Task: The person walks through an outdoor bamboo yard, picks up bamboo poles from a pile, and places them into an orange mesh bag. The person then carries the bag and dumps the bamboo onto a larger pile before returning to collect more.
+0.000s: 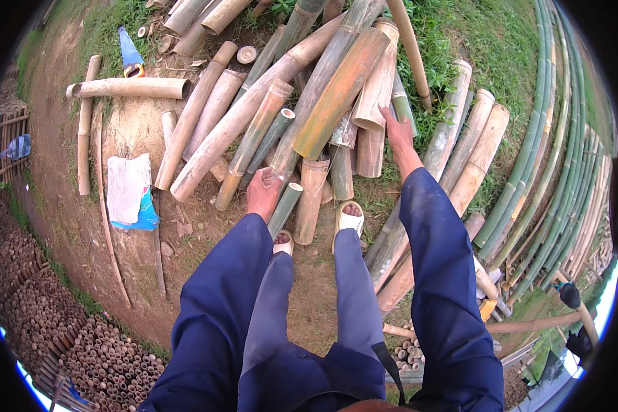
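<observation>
Lower left of frame: a dense bed of short cut bamboo tube sections stacked end-on (pixel 62 323), open ends up, apparently finished pieces. Left of centre: a flat white woven sack with a blue edge (pixel 129 191) lies on bare soil, beside a long thin bamboo stick (pixel 110 233). Upper centre: a loose pile of thick tan and green bamboo culm lengths (pixel 281 103), lying crosswise, uncut. Left hand (pixel 263 192), centre frame, is closed around the near end of one pale tan bamboo length (pixel 247 113) from that pile; fingers curled on it, clamped. Right hand (pixel 396 129), upper right of centre, fingers together and extended, resting on or just over the short tan bamboo tube (pixel 378 82); contact not certain. Right of frame: long slender green bamboo poles (pixel 549 172) laid parallel on grass. Judgement: much raw bamboo remains unprocessed; work is partway at most.
</observation>
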`<action>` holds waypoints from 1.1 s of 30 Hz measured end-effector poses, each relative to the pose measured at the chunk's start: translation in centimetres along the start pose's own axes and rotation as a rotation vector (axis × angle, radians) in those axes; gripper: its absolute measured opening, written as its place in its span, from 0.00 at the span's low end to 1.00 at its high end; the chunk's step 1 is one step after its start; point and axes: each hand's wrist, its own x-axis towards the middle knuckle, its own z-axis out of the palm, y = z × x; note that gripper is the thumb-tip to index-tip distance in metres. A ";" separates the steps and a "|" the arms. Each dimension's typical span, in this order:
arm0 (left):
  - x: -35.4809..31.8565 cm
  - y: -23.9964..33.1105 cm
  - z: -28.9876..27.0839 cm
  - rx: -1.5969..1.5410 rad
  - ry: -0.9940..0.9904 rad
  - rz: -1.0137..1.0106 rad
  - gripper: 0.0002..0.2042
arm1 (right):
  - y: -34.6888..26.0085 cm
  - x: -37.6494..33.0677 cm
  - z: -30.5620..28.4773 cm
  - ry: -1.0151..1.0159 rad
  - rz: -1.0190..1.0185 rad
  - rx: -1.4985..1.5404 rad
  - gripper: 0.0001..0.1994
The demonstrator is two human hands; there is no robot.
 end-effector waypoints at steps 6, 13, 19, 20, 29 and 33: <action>4.4 7.4 6.5 0.411 0.059 0.146 0.49 | -1.0 4.2 1.6 -0.258 0.200 0.135 0.62; 5.8 8.1 9.0 0.541 0.059 0.001 0.50 | -1.5 4.0 1.3 -0.500 0.221 0.433 0.42; 7.3 8.3 8.7 0.676 -0.036 0.124 0.45 | 1.7 1.4 -0.2 -0.482 0.178 0.426 0.42; 6.8 8.4 7.9 0.629 -0.055 0.176 0.44 | 2.6 0.6 -0.8 -0.510 0.188 0.462 0.39; -3.5 2.9 -0.3 0.094 -0.483 -0.111 0.42 | 8.2 -10.3 -6.1 -0.748 0.336 0.532 0.28; -12.8 -1.1 -3.7 -0.176 -0.582 -0.237 0.38 | 11.7 -19.6 -6.4 -0.760 0.343 0.478 0.31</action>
